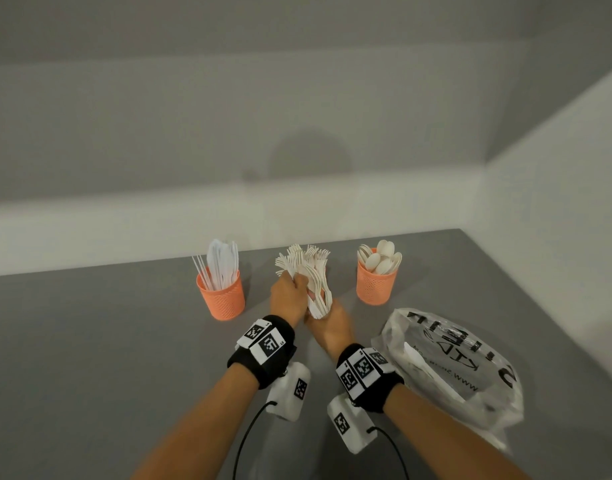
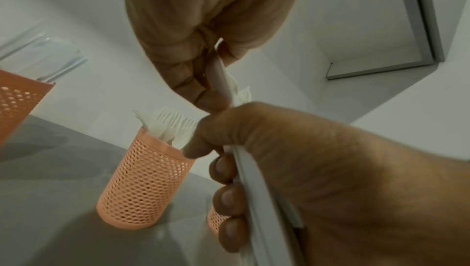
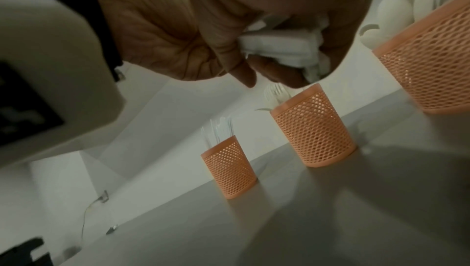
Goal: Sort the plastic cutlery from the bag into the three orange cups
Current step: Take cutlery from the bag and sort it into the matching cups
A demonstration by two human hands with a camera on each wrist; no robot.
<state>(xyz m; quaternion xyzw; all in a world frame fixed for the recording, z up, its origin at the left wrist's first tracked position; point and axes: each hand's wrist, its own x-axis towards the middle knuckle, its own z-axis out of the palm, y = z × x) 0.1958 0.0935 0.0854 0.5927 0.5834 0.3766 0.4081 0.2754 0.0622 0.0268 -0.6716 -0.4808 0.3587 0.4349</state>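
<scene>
- Cups: your left cup (image 1: 221, 296) holds knives, your right cup (image 1: 376, 282) holds spoons, and the middle cup (image 2: 145, 186) already holds forks.
- Grip: both your left hand (image 1: 287, 299) and right hand (image 1: 332, 323) are clamped on a fork bundle (image 1: 315, 282) above the desk (image 1: 89, 341).
- Remaining: seat that bundle; the bag (image 1: 450, 362) appears to hold more pieces.

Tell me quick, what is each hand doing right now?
Left hand: gripping the forks.
Right hand: gripping the same forks, at their handle ends.
</scene>
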